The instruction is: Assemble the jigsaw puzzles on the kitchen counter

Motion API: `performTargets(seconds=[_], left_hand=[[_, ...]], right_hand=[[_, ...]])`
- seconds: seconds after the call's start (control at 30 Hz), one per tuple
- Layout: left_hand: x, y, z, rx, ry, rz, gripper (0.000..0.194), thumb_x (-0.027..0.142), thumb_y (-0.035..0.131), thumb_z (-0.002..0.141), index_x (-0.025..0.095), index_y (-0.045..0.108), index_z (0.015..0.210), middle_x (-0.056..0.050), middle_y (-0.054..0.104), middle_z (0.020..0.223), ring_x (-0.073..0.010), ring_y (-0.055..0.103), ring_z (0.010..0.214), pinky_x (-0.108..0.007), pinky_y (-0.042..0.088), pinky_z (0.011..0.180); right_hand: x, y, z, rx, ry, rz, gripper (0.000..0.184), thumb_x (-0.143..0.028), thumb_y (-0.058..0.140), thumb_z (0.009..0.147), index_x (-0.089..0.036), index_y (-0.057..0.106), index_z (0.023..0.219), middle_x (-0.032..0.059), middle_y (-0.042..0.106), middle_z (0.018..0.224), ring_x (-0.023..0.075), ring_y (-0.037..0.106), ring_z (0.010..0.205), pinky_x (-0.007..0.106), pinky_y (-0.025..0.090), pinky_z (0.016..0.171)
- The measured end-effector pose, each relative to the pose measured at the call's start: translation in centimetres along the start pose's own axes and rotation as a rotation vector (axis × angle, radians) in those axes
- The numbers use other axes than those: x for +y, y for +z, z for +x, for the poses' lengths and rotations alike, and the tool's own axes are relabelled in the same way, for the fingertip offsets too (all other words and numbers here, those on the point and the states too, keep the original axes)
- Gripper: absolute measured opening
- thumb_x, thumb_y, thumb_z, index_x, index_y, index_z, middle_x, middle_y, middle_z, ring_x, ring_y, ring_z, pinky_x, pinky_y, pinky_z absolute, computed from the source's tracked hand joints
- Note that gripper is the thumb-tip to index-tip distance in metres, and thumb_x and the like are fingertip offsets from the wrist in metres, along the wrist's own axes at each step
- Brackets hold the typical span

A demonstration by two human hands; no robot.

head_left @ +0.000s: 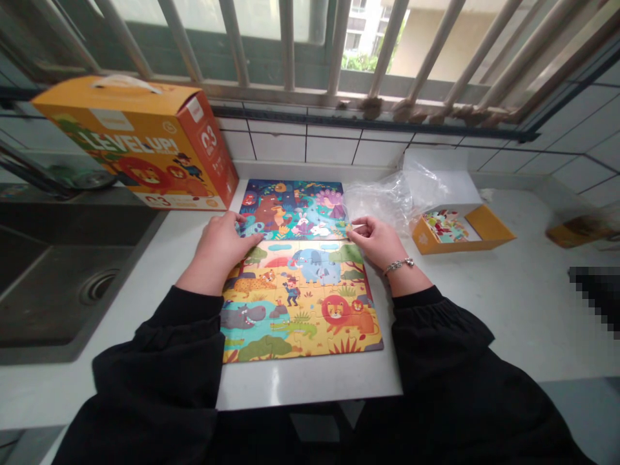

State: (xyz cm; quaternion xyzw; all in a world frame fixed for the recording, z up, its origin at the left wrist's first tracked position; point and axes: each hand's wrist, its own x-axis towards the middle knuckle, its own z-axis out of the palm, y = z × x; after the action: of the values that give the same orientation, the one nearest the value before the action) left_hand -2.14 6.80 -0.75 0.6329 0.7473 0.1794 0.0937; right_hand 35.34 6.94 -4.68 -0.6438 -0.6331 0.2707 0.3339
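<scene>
Lengthwise fwd, jigsaw puzzle (300, 300), hands (223, 248) (378, 242) on edges

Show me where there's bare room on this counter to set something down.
Bare white counter shows to the right of the puzzle, below the small orange box. A narrower strip runs between the puzzle and the sink, beside the left hand. The back is crowded: big orange box, puzzle, plastic bag, small box, with the right hand at the puzzle's edge.
</scene>
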Motion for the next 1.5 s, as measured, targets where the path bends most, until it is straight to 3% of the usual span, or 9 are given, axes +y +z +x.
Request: performTargets(seconds=[0.27,0.47,0.63,0.93,1.0,1.13,1.33,1.4,1.5], left_hand=[[-1.3,-0.4,0.6,-0.02,0.09,-0.008,0.05,0.048,0.095,0.078,0.024,0.072,0.116,-0.012,0.078,0.114,-0.0333,0.074,0.105,-0.046,0.061,0.099],[-1.3,-0.4,1.0,-0.008,0.29,0.067,0.037,0.041,0.088,0.085,0.024,0.075,0.114,-0.014,0.073,0.126,-0.0348,0.069,0.123,-0.046,0.055,0.113],[-0.8,-0.6,0.8,-0.043,0.419,0.078,0.021,0.037,0.081,0.089,0.025,0.076,0.106,-0.011,0.073,0.123,-0.0336,0.066,0.126,-0.046,0.051,0.117],[-0.9,-0.3,0.6,-0.035,0.469,0.071,0.015,0.035,0.077,0.092,0.025,0.077,0.104,-0.012,0.072,0.126,-0.0332,0.067,0.125,-0.046,0.052,0.116],[-0.9,-0.2,0.7,-0.04,0.471,0.058,0.015,0.035,0.076,0.093,0.025,0.078,0.104,-0.012,0.072,0.125,-0.0327,0.067,0.125,-0.046,0.052,0.117],[-1.0,0.2,0.8,-0.059,0.471,0.061,0.016,0.034,0.073,0.095,0.023,0.079,0.104,-0.012,0.073,0.123,-0.0312,0.068,0.123,-0.045,0.052,0.118],[-0.9,0.1,0.6,-0.048,0.55,0.012,0.018,0.035,0.068,0.095,0.021,0.078,0.1,-0.012,0.072,0.114,-0.0302,0.069,0.114,-0.044,0.055,0.111],[-0.7,0.0,0.5,-0.056,0.578,0.002,0.02,0.036,0.066,0.095,0.021,0.077,0.101,-0.012,0.073,0.113,-0.0304,0.069,0.112,-0.045,0.056,0.109],[-0.4,0.2,0.3,-0.05,0.614,-0.02,0.024,0.039,0.063,0.097,0.02,0.076,0.1,-0.013,0.073,0.113,-0.0311,0.069,0.111,-0.047,0.056,0.107]], right_hand=[[-0.2,-0.2,-0.3,0.004,-0.138,-0.19,0.038,-0.034,0.091,0.085,-0.023,0.08,0.12,0.0039,0.081,0.1,0.0189,0.07,0.077,0.036,0.058,0.078],[-0.1,-0.1,-0.1,0.033,-0.271,-0.29,0.022,-0.035,0.09,0.088,-0.024,0.082,0.105,0.0047,0.076,0.106,0.0182,0.067,0.078,0.037,0.056,0.084],[-0.1,-0.2,-0.1,0.006,-0.302,-0.289,0.016,-0.037,0.085,0.095,-0.025,0.082,0.104,0.0049,0.075,0.111,0.0176,0.066,0.078,0.036,0.055,0.084],[-0.2,-0.2,-0.2,0.01,-0.318,-0.292,0.017,-0.038,0.084,0.096,-0.024,0.08,0.105,0.0053,0.075,0.113,0.0171,0.066,0.077,0.037,0.057,0.085],[-0.3,-0.2,-0.3,0.016,-0.3,-0.299,0.026,-0.038,0.085,0.095,-0.025,0.078,0.116,0.0064,0.076,0.117,0.018,0.067,0.078,0.038,0.058,0.087],[-0.7,-0.2,-0.6,0.054,-0.213,-0.235,0.067,-0.045,0.084,0.095,-0.027,0.057,0.154,0.0098,0.079,0.125,0.0207,0.071,0.077,0.041,0.059,0.081],[-1.6,-0.5,-1.1,0.226,-0.115,-0.019,0.107,-0.049,0.084,0.095,-0.024,0.02,0.178,0.0174,0.081,0.131,0.0251,0.077,0.077,0.041,0.062,0.077],[-1.7,-0.7,-1.0,0.24,-0.11,-0.003,0.114,-0.05,0.082,0.096,-0.026,0.011,0.183,0.0158,0.083,0.128,0.0264,0.078,0.078,0.045,0.064,0.081],[-1.3,-0.9,-0.7,0.183,-0.058,-0.022,0.113,-0.05,0.081,0.096,-0.03,0.014,0.185,0.0132,0.084,0.122,0.0272,0.079,0.077,0.049,0.065,0.087]])
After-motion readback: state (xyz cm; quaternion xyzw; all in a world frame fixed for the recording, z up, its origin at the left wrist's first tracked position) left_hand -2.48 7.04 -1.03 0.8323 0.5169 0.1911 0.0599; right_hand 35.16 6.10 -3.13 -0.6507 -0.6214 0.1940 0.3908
